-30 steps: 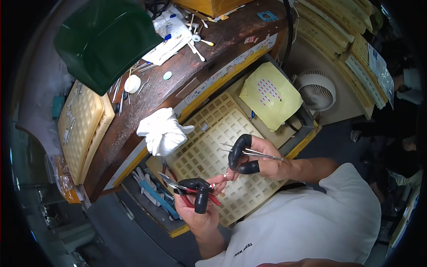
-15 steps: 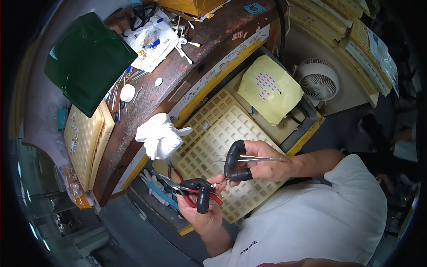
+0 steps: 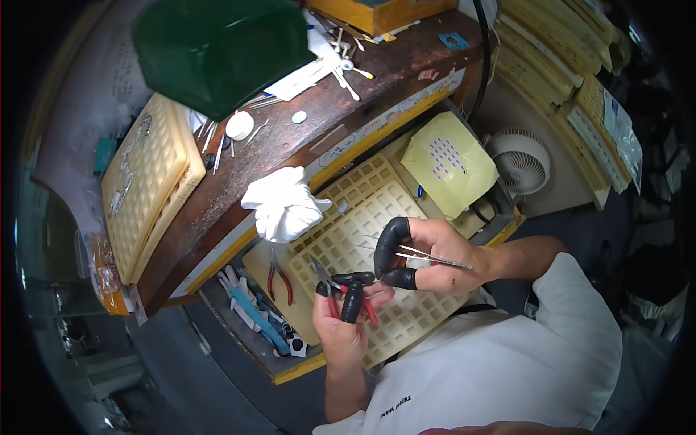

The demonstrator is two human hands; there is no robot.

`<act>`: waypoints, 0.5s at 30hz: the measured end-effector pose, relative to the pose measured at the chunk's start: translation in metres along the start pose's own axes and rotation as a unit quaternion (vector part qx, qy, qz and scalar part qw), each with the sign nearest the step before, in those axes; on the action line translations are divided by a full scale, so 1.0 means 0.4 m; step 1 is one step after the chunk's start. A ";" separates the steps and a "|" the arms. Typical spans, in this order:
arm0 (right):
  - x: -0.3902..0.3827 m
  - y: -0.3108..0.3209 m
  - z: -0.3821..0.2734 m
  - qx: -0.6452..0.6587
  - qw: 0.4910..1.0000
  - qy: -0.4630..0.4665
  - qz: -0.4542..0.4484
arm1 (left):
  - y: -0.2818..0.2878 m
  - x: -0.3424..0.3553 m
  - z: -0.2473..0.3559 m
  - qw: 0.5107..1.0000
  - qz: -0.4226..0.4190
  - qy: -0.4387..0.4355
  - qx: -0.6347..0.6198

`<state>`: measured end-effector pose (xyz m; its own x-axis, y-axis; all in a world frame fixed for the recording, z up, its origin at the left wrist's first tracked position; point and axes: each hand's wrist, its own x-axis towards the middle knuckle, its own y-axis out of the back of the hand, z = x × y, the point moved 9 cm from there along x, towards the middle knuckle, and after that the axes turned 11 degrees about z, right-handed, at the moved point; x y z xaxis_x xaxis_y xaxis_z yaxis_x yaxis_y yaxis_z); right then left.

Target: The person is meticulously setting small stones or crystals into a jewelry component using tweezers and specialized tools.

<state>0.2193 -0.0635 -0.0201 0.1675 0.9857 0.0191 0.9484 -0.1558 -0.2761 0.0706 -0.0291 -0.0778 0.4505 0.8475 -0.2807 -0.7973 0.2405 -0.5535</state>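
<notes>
My left hand [image 3: 342,330], with black finger covers, is closed around red-handled pliers [image 3: 320,271] whose metal jaws point away to the upper left. My right hand [image 3: 444,243], in similar black covers, keeps a pair of metal tweezers [image 3: 444,260] across its palm, the thin tips sticking out past the curled index finger. Its thumb and index finger pinch together at the left hand's fingertips. Whatever tiny piece lies between them is too small to make out. Both hands are above a cream tray [image 3: 398,333] divided into many square pockets.
A second pair of red-handled pliers [image 3: 279,285] lies left of the tray in the open drawer. On the bench edge sits a bunched white cloth [image 3: 285,206]. A dark green shade [image 3: 225,54] overhangs the bench. Right of it are yellow paper [image 3: 453,170] and a fan [image 3: 520,159].
The whole view has shifted, bringing the bench and green shade rightward. Both hands still meet fingertip to fingertip. The second pliers, partly covered before, now show more fully.
</notes>
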 end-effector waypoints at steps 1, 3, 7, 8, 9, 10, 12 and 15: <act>0.002 -0.006 -0.008 -0.014 1.000 0.002 -0.014 | -0.007 -0.006 0.002 1.000 -0.003 -0.016 -0.016; 0.016 -0.014 -0.028 -0.031 0.999 0.004 -0.031 | 0.005 0.001 0.007 1.000 0.022 -0.021 -0.005; 0.048 -0.031 -0.061 -0.069 0.997 -0.019 -0.040 | 0.009 0.022 0.052 0.996 0.034 -0.073 0.031; 0.053 -0.041 -0.089 -0.057 0.997 0.007 -0.044 | -0.011 0.016 0.080 0.992 0.017 -0.113 0.054; 0.053 -0.046 -0.103 -0.062 0.997 0.013 -0.051 | -0.022 0.011 0.098 0.989 0.017 -0.130 0.065; 0.054 -0.046 -0.118 -0.067 0.996 0.022 -0.049 | -0.038 0.005 0.117 0.988 0.016 -0.139 0.062; 0.072 -0.059 -0.133 -0.078 0.995 0.029 -0.055 | -0.058 0.007 0.144 0.980 0.005 -0.160 0.121; 0.093 -0.073 -0.157 -0.128 0.988 0.058 -0.057 | -0.069 0.018 0.172 0.977 -0.013 -0.178 0.119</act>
<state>0.2145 -0.0264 0.0493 0.0706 0.9862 0.1496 0.9975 -0.0695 -0.0131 0.0683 0.0031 -0.0107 0.3370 0.9404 0.0450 -0.8776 0.3311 -0.3467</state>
